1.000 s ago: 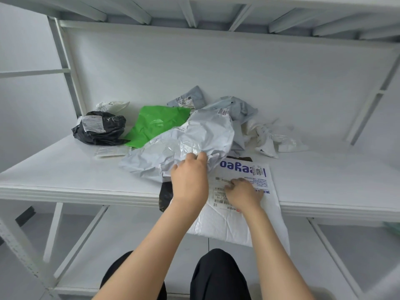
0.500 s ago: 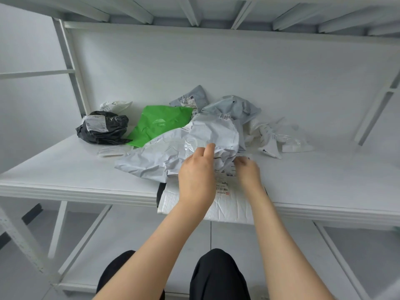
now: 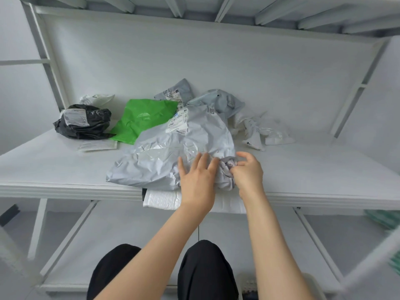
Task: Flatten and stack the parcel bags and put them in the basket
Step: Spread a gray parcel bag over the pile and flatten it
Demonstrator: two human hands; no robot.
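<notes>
a: white shelf (image 3: 65, 169) runs across the middle of the frame, knees in black at the bottom. what lies nearest on it?
b: a white padded bag (image 3: 162, 200) hanging over the front edge, mostly covered by the grey parcel bag (image 3: 164, 156) at centre.
a: and the hands?
b: left hand (image 3: 198, 180) lies on that bag's near edge, fingers straight and spread. right hand (image 3: 249, 174), just beside it, pinches the bag's crumpled right corner.
a: further back?
b: green bag (image 3: 142, 120) partly under the grey one. black bag (image 3: 84, 122) at left, a flat clear packet (image 3: 97, 145) in front of it. more grey bags (image 3: 218, 100) and clear wrappers (image 3: 255, 131) toward the back wall, right of centre.
</notes>
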